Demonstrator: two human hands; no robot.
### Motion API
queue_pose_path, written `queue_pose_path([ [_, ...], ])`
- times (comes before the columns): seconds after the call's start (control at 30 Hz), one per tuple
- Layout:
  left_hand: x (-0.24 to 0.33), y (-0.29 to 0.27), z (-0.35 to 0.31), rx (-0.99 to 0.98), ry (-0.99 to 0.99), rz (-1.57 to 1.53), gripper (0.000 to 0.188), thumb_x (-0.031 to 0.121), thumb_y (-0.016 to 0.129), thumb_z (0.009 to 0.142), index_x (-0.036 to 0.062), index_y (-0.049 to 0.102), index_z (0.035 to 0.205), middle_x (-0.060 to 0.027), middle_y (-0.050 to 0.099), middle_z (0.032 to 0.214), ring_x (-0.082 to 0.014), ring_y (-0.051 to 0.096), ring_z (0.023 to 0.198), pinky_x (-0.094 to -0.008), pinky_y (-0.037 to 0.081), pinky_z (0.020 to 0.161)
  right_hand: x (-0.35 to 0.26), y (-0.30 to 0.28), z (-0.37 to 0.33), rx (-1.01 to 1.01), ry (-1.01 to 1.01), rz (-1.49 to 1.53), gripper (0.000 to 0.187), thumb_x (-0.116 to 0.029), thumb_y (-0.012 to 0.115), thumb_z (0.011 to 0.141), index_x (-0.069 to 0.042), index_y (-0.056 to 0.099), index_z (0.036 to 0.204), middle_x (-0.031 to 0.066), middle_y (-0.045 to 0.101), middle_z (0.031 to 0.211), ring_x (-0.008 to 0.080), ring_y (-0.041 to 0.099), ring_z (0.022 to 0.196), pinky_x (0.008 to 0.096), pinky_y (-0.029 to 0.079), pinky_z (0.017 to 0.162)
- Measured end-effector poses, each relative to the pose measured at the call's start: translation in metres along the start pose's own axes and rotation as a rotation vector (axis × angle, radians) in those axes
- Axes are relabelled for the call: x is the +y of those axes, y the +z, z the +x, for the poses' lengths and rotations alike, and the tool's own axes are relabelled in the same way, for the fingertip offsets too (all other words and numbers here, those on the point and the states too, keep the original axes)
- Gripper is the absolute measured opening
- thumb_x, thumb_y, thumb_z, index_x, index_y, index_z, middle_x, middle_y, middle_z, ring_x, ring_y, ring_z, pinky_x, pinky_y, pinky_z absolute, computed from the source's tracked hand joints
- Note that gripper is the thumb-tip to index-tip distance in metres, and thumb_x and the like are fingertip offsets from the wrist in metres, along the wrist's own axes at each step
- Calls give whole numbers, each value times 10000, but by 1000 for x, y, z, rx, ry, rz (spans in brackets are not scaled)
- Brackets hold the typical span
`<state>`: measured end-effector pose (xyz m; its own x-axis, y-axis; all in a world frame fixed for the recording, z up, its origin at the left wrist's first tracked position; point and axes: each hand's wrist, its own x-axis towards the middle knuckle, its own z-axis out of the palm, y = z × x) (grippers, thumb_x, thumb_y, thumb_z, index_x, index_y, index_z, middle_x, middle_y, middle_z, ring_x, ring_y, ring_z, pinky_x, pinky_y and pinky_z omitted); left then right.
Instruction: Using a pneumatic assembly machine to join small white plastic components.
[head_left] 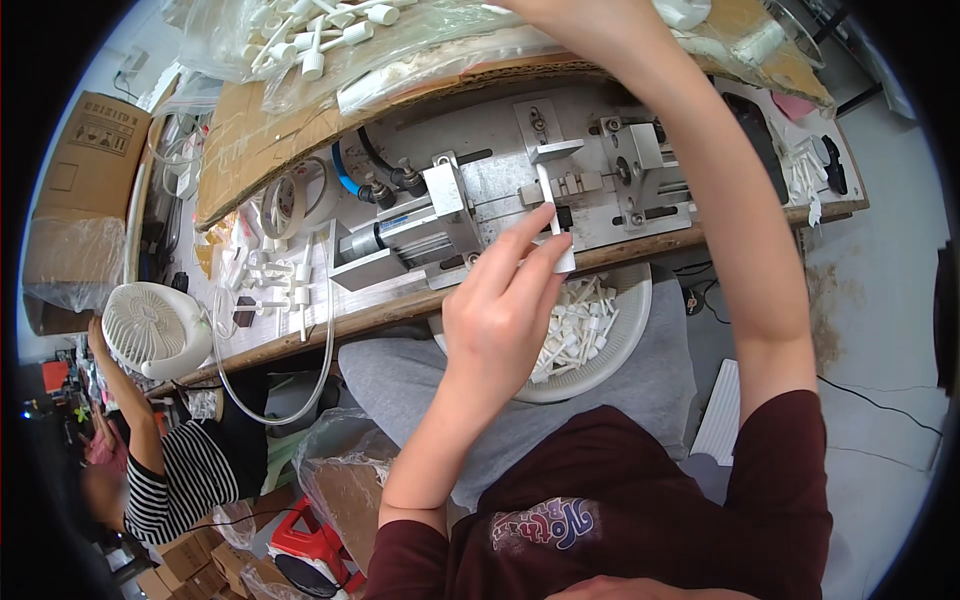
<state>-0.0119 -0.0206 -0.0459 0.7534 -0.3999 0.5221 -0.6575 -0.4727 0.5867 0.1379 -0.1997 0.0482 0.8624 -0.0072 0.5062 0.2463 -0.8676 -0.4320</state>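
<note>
My left hand (500,315) pinches a white plastic stick-shaped part (545,184) with a wider end, held over the front side of a metal clamping fixture (570,186). The part's thin stem points away from me across the fixture's small centre block. My right arm reaches over the fixture to the far side, where my right hand (590,18) is cut off by the top edge; its fingers are mostly out of sight. Near it, on plastic sheeting, lies a pile of white stick parts with cylindrical heads (313,62).
A white basket (640,310) of similar white parts rests at my lap. Cardboard (235,140) overhangs the bench's far side. To the left are tape rolls (285,205), a clear hose (328,355) and a white fan (152,325). Another person in a striped shirt (205,455) sits at left.
</note>
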Motion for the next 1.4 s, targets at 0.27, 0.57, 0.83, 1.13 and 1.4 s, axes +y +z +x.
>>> queue_pose_path([
  [0.27,0,14,3,-105,24,339,246,105,791,776,88,756,1019,-34,729,1213,-205,676,655,-298,544,632,26,6,17,-147,-35,0,149,-105,688,829,4,710,929,219,714,922,353,687,939,419,530,826],
  [0.57,-5,7,10,-112,93,306,195,50,740,773,18,748,965,-123,727,1194,-179,676,593,-283,510,562,18,4,34,-451,-122,34,140,-115,667,879,17,659,924,205,706,938,352,678,923,419,525,822],
  [0.83,-4,5,10,-138,-4,269,272,76,786,794,65,748,1063,-48,714,1245,-203,725,697,-303,569,644,-18,-40,-52,149,-405,235,126,-114,687,936,9,678,962,69,696,831,133,615,712,264,472,631],
  [1.13,11,-9,-14,-127,39,-69,527,60,841,752,16,680,1252,-164,706,1213,-166,679,661,-268,537,589,169,-134,-207,570,527,609,138,-134,725,938,-27,740,1023,36,702,799,41,572,601,185,415,523],
  [1.4,17,-6,-24,-157,203,-83,480,19,839,732,13,709,1194,-139,751,1083,-177,681,669,-263,503,578,260,-159,-232,113,868,128,356,-181,768,882,-47,634,1183,22,671,695,62,546,520,234,395,465],
])
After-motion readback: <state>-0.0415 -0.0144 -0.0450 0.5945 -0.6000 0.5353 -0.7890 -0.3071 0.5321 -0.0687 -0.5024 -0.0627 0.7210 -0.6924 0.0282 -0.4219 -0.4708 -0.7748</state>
